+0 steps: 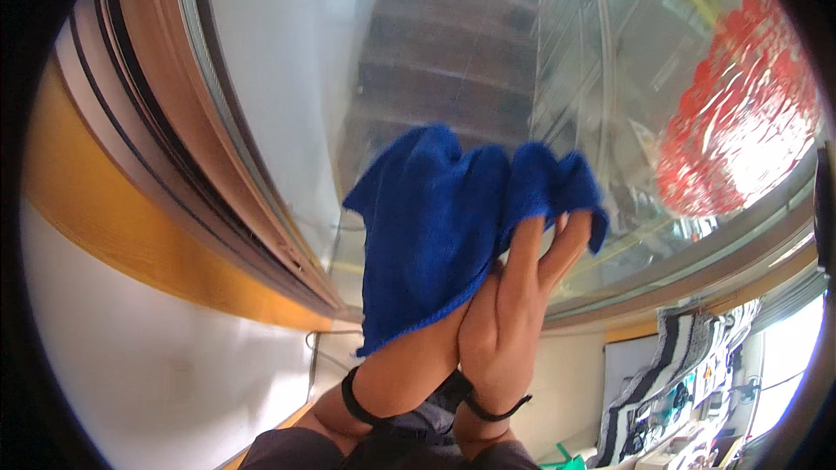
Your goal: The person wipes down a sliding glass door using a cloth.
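Note:
A blue cloth [424, 235] hangs in folds before a glass pane [444, 26]. My left hand [418, 359] is mostly hidden beneath the cloth; only its back edge and wrist show. At the cloth's right side, my right hand [506, 333] has its fingers stretched upward, their tips tucked under the folds. The two hands are close together, touching or nearly so. Each wrist wears a black strap. Whether the cloth presses against the glass cannot be told.
A red, shiny decoration [738, 124] with a scalloped edge is at the right of the pane. Brown framing [215, 163] curves down the left, beside a yellow-orange band [130, 241] and a white wall [163, 365]. A black-and-white striped fabric [653, 372] hangs lower right.

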The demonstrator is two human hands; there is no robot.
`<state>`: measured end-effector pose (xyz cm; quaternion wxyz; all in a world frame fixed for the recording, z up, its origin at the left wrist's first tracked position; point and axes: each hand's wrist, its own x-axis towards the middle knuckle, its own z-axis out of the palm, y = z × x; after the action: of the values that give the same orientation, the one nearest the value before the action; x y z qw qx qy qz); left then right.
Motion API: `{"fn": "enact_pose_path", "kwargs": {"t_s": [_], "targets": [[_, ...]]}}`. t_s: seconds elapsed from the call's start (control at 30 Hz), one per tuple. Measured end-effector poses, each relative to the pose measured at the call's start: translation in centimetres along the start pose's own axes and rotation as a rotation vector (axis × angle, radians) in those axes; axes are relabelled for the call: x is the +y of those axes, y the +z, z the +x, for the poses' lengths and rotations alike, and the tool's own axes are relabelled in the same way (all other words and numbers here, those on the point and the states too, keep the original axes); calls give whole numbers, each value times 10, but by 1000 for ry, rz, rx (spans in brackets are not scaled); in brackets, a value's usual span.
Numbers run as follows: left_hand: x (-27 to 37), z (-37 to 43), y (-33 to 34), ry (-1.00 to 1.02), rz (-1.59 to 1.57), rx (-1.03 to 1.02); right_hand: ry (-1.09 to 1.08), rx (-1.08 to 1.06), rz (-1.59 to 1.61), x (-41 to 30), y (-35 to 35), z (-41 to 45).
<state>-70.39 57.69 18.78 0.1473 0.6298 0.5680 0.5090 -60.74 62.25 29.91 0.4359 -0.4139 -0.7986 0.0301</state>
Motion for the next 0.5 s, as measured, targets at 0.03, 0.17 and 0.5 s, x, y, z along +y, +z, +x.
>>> {"fn": "enact_pose_path", "kwargs": {"t_s": [0.03,0.17,0.5], "targets": [[4,2,2,-9,-6,-7,11,16,3,7,3,-5],[19,9,7,-48,-7,-40,67,37,154,15,8,-16],[34,14,5,-166,43,-122,222,-207,92,18,7,-29]]}}
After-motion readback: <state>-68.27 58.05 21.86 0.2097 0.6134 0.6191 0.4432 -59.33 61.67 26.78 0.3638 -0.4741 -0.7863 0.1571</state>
